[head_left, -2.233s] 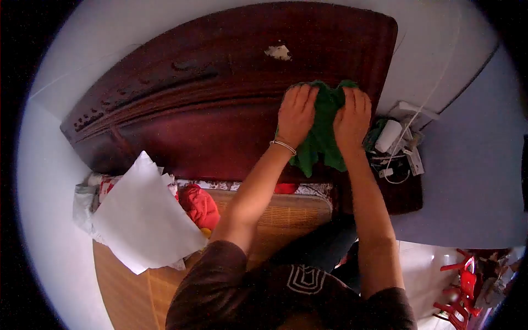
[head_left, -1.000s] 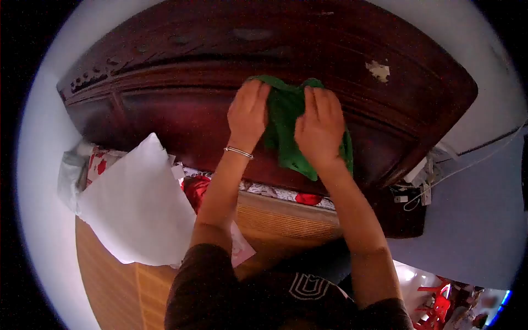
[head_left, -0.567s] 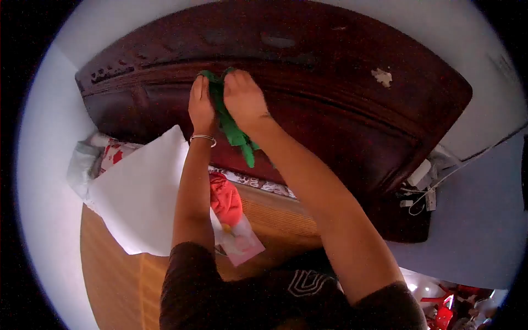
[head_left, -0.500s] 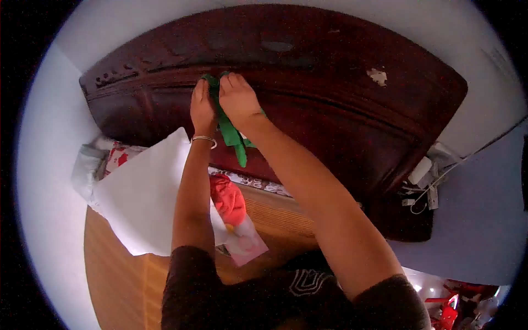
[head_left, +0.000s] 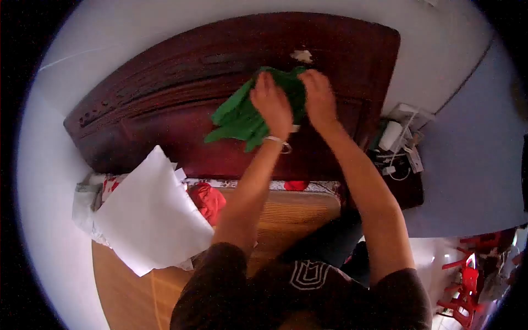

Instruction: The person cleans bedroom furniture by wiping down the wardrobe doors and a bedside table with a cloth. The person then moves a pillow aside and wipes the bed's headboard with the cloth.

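A green cloth [head_left: 242, 116] lies against the dark red wooden headboard [head_left: 176, 140], its loose end spread out to the left. My left hand [head_left: 273, 105], with a bracelet at the wrist, is closed on the cloth's upper part. My right hand [head_left: 319, 98] grips the cloth's upper right edge, its fingers slightly blurred by motion. Above the hands, a pale worn patch [head_left: 302, 55] shows on the headboard.
A white pillow-like sheet [head_left: 154, 214] lies at the left beside a red cloth [head_left: 208, 202], on a bamboo mat [head_left: 297, 215]. At the right, cables and a white roll [head_left: 390, 135] rest on a dark stand [head_left: 410, 190]. Red chairs [head_left: 467, 280] stand at lower right.
Both hands and the green cloth have moved right along the headboard, and the cloth now trails out to the left. The camera view has shifted too.
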`<state>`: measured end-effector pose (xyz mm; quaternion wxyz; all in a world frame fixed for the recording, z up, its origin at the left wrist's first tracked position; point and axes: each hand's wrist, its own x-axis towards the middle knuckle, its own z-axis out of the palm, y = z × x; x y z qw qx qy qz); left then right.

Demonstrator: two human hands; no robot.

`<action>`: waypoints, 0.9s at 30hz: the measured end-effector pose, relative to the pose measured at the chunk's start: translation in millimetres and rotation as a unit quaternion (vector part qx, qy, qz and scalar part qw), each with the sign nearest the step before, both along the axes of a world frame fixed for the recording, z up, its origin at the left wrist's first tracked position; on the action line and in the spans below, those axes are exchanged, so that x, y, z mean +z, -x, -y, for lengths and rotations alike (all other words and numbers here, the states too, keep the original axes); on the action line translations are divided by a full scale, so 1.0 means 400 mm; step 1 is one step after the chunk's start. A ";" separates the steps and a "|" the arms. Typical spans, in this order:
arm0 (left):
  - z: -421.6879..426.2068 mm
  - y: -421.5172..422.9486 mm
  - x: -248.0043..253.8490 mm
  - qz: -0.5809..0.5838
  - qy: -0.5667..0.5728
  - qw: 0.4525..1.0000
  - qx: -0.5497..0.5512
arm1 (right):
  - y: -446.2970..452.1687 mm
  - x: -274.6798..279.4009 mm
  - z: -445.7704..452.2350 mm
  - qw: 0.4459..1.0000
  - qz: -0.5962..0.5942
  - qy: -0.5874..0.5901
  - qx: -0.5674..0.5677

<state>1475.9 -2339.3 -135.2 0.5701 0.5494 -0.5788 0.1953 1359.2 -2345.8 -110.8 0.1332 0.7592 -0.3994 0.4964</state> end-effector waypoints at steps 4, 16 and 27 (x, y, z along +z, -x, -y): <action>0.009 0.210 -0.026 -0.004 -0.028 0.998 -0.057 | 0.214 -0.006 -0.004 0.990 -0.046 -0.023 -0.129; 0.029 0.267 0.028 0.192 -0.032 0.959 -0.204 | 0.333 0.007 -0.002 0.957 -0.126 0.012 -0.260; 0.050 0.223 0.028 0.199 0.030 0.964 -0.175 | 0.272 0.026 -0.018 0.940 -0.151 -0.052 -0.303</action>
